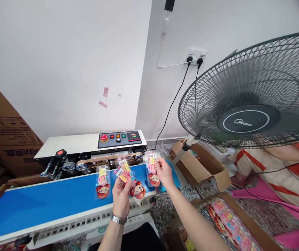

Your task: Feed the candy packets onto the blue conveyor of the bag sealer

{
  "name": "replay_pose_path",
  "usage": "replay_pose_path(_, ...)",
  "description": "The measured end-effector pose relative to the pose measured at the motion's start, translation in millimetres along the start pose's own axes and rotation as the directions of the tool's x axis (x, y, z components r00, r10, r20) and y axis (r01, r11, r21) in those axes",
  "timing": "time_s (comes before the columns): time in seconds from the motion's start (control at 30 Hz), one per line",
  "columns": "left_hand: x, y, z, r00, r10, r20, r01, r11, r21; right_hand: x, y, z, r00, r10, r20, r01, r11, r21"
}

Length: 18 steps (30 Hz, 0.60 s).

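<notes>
- Three clear packets with a cartoon face printed on them were in the centre of the frame, over the right end of the blue belt (47, 202).
- The left hand (121, 197) pinched the left-hand packet (125, 171) between thumb and fingers and held it tilted just above the belt.
- The right hand (164, 173) gripped the right-hand packet (152, 171) by its edge with the fingertips. Its top pointed to the machine's slot, probably to line up that edge.
- The third packet (103, 183) lay flat on the belt, just left of the hands, with no hand on it.
- Behind the belt stood the white sealing machine (86, 143) with its control panel (119, 138).
- At lower right an open cardboard box (256, 232) held more packets (227, 223), close to the right arm and probably kept there for easy reach.
- A large fan (251, 94) filled the upper right, brown cartons (5, 136) stood at the left edge, and a wall socket (196, 57) with two plugs was on the white wall.
</notes>
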<state>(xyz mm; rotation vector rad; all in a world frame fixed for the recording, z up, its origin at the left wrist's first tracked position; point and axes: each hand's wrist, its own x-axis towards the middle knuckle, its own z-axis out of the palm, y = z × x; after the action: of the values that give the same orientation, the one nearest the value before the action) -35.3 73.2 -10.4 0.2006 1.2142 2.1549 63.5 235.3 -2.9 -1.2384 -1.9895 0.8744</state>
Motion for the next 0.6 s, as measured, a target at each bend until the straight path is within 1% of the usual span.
replay_pose_path(0.07, 1, 0, -0.7, 1.000, -0.012, -0.006, 0.012, 1.000, 0.006, 9, 10, 0, 0.999, 0.031, 0.019, -0.027, 0.986, -0.165)
replay_pose_path(0.13, 0, 1, 0.2, 0.999, -0.032, 0.002, 0.032, 0.999, 0.005, 15, 13, 6, 0.998, 0.038, 0.054, -0.023, 0.965, -0.261)
replay_pose_path(0.2, -1, 1, 2.1, 0.999, -0.046, 0.010, 0.046, 0.999, 0.007, 18, 9, 15, 0.992, 0.032, 0.118, 0.004, 0.954, -0.300)
replay_pose_path(0.27, -2, 2, 4.3, 0.998, -0.052, 0.027, 0.052, 0.999, 0.015, 17, 1, 23, 0.984, 0.007, 0.176, 0.043, 0.959, -0.281)
replay_pose_path(0.3, -3, 2, 5.3, 0.997, -0.056, 0.046, 0.055, 0.998, 0.017, 15, -4, 25, 0.982, -0.016, 0.190, 0.061, 0.971, -0.233)
replay_pose_path(0.33, -3, 2, 6.1, 0.996, -0.061, 0.072, 0.060, 0.998, 0.017, 11, -8, 27, 0.979, -0.040, 0.199, 0.071, 0.986, -0.149)
replay_pose_path(0.4, -4, 1, 6.8, 0.989, -0.073, 0.130, 0.070, 0.997, 0.025, 1, -18, 27, 0.965, -0.075, 0.251, 0.048, 0.992, 0.113)
replay_pose_path(0.47, -5, -2, 6.8, 0.981, -0.083, 0.173, 0.077, 0.996, 0.043, -13, -26, 25, 0.920, -0.137, 0.367, -0.007, 0.931, 0.365)
replay_pose_path(0.5, -5, -4, 6.5, 0.979, -0.086, 0.186, 0.078, 0.996, 0.052, -18, -29, 24, 0.898, -0.172, 0.406, -0.030, 0.895, 0.445)
replay_pose_path(0.53, -5, -6, 6.3, 0.977, -0.087, 0.194, 0.076, 0.995, 0.059, -23, -31, 23, 0.890, -0.195, 0.412, -0.039, 0.869, 0.494)
replay_pose_path(0.57, -5, -7, 6.1, 0.977, -0.084, 0.197, 0.072, 0.995, 0.064, -26, -31, 23, 0.900, -0.199, 0.387, -0.035, 0.853, 0.521)
replay_pose_path(0.6, -5, -9, 5.8, 0.978, -0.079, 0.195, 0.067, 0.995, 0.067, -26, -29, 22, 0.925, -0.181, 0.335, -0.027, 0.845, 0.533)
